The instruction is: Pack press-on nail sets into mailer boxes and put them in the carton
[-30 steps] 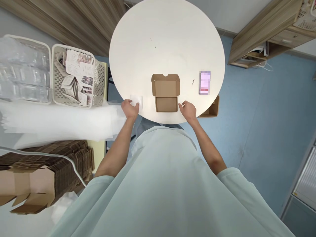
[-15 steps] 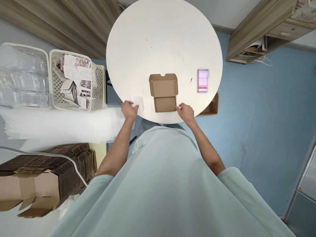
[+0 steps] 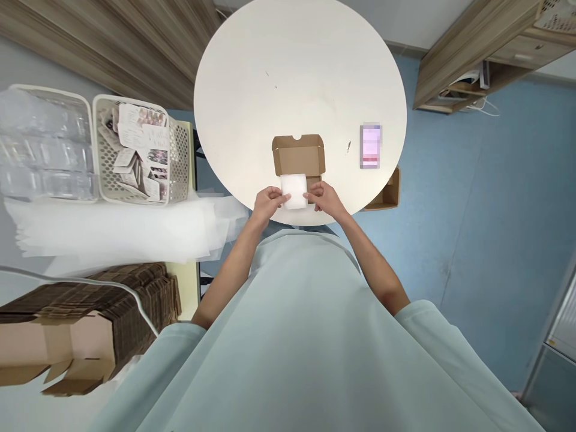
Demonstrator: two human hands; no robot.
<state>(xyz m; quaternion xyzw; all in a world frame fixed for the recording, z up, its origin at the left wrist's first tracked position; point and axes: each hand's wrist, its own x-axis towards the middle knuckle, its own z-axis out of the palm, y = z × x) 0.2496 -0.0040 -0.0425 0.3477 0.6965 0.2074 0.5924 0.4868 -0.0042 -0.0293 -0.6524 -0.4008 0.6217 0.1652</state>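
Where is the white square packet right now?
In the head view, the white square packet is held between the left hand and right hand, over the near left part of the open brown cardboard box.

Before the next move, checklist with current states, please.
1. Left hand grip on white packet: ok, thumb at its left edge.
2. Right hand grip on packet: ok, thumb at its right edge.
3. Cardboard box open: ok.
4. Packet fully over the box's left part, unsupported by it: cannot tell, depth unclear.
5. Pixelated pink item apart from both hands: ok.
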